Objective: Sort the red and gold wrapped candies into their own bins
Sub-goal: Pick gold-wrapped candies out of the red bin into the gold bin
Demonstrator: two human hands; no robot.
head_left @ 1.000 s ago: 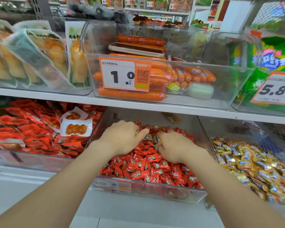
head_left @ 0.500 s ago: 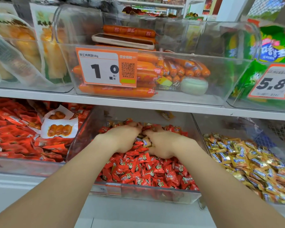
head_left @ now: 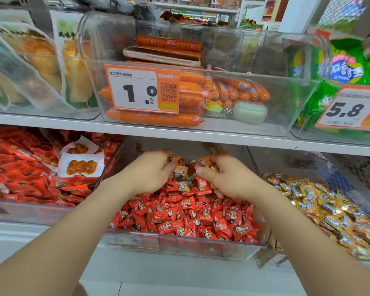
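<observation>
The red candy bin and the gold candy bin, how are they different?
The red candy bin has both hands in it, left hand and right hand; the gold candy bin has none. The red candy bin has gold candies mixed in at the back; the gold candy bin looks all gold. Both are clear plastic, side by side.

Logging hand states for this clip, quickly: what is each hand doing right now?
Left hand: closed, fingers curled round gold candies.
Right hand: closed, also holding gold candies.
</observation>
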